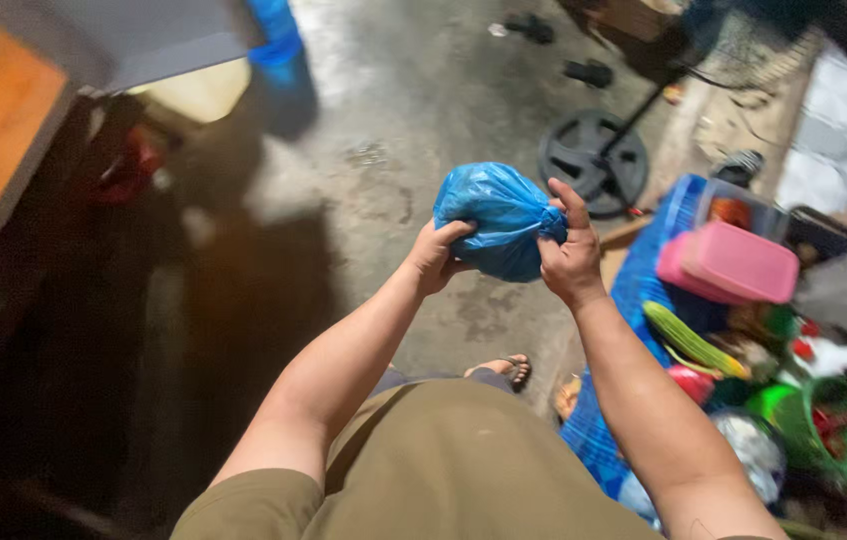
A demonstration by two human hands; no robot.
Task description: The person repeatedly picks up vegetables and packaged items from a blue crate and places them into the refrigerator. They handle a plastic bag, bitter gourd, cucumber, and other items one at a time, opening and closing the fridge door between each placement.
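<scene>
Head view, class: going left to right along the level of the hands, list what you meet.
Left hand → blue plastic bag → right hand → pink lidded box.

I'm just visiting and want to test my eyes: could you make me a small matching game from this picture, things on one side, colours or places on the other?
Things:
1. plastic bag
2. lidded box
3. basket
4. sandalled foot

Descriptions:
A. green, lower right
B. blue, held between both hands
C. on the concrete floor, below the bag
D. pink, right of the hands

Pairs: 1-B, 2-D, 3-A, 4-C
</scene>
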